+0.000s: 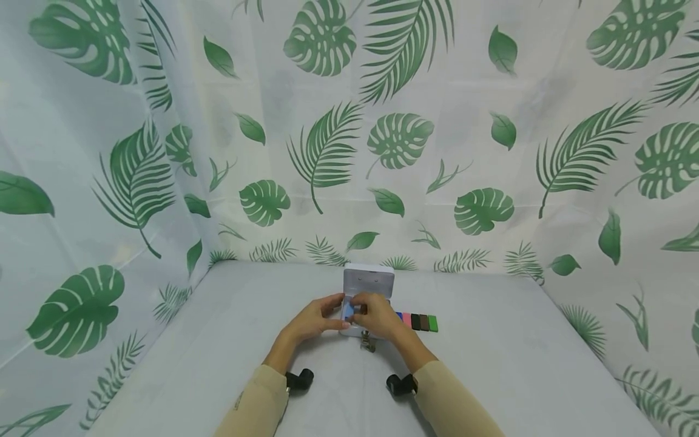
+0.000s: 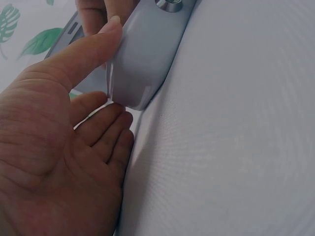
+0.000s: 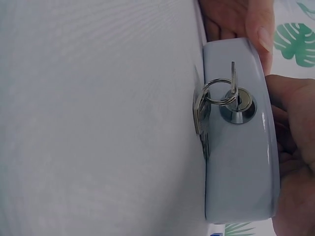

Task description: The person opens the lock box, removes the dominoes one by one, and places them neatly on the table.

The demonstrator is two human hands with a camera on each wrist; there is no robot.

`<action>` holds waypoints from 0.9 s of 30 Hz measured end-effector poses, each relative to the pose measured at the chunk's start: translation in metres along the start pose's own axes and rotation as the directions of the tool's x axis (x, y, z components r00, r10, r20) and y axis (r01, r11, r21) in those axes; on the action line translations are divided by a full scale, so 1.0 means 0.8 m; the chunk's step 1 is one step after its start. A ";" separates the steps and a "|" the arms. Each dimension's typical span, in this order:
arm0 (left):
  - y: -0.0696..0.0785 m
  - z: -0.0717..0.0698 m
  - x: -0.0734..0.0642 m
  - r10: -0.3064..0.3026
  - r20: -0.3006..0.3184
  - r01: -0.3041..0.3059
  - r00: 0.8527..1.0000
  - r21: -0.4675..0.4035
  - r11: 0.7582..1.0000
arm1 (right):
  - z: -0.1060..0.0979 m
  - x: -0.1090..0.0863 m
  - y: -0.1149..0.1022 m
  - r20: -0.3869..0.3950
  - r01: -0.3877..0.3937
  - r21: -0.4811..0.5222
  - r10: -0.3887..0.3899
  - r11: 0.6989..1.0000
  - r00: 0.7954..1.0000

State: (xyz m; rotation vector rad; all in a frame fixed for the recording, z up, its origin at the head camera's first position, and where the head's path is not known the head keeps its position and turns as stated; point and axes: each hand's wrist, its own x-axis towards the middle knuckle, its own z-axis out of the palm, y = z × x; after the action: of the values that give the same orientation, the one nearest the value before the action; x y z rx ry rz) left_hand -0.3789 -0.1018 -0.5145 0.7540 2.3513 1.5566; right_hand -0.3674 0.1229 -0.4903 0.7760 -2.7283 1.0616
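Observation:
A small pale-grey lock box (image 1: 367,283) stands with its lid raised, a ring of keys (image 3: 202,110) hanging from the lock (image 3: 238,105) on its front. My left hand (image 1: 312,318) holds the box's left end. In the left wrist view, the left thumb lies on the rim and the fingers touch the end wall. My right hand (image 1: 377,315) reaches over the front rim, its fingers bent down into the box. Something light blue (image 1: 348,311) shows inside, beside those fingertips. Whether the right fingers pinch anything is hidden by the hand and the box wall.
Just right of the box, a row of small coloured blocks lies on the white tabletop (image 1: 491,364): blue, a pink block (image 1: 406,320), a black block (image 1: 416,322), brown, and a green block (image 1: 433,323). A leaf-printed curtain (image 1: 338,152) surrounds the table at the back and sides.

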 end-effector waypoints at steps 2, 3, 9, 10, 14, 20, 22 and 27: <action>0.000 0.001 0.000 0.003 0.002 -0.003 1.000 -0.001 1.000 | 0.000 -0.002 -0.001 -0.009 -0.002 -0.008 0.002 1.000 1.000; 0.000 0.001 -0.001 0.004 0.000 -0.004 1.000 0.000 1.000 | 0.000 -0.002 -0.001 -0.014 -0.005 -0.012 0.004 1.000 1.000; 0.001 0.002 -0.002 0.003 -0.012 -0.003 1.000 0.020 1.000 | -0.003 -0.007 -0.004 -0.068 0.020 -0.029 -0.022 0.999 0.997; 0.001 0.002 -0.001 0.005 -0.013 -0.004 1.000 0.024 1.000 | -0.005 -0.009 -0.004 -0.081 0.027 -0.031 -0.030 0.999 0.996; 0.000 0.003 0.000 0.018 -0.010 -0.018 1.000 0.028 0.999 | -0.012 -0.015 -0.005 -0.123 0.033 -0.035 -0.037 0.999 0.992; -0.001 0.003 0.001 0.018 -0.007 -0.018 1.000 0.037 0.999 | -0.025 -0.024 -0.009 -0.151 -0.019 -0.036 0.013 0.999 0.988; -0.001 0.003 0.001 0.012 -0.010 -0.011 1.000 0.042 0.999 | -0.029 -0.027 -0.009 -0.159 -0.029 -0.037 0.022 0.999 0.987; 0.001 0.002 0.001 0.004 -0.010 -0.003 1.000 0.043 0.999 | -0.034 -0.032 -0.008 -0.191 -0.031 -0.046 0.022 0.998 0.981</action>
State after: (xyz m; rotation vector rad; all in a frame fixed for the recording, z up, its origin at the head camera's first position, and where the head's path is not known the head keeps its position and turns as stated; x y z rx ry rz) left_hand -0.3786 -0.1000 -0.5146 0.7621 2.3988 1.5190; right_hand -0.3444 0.1476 -0.4728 0.5988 -2.5992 1.0135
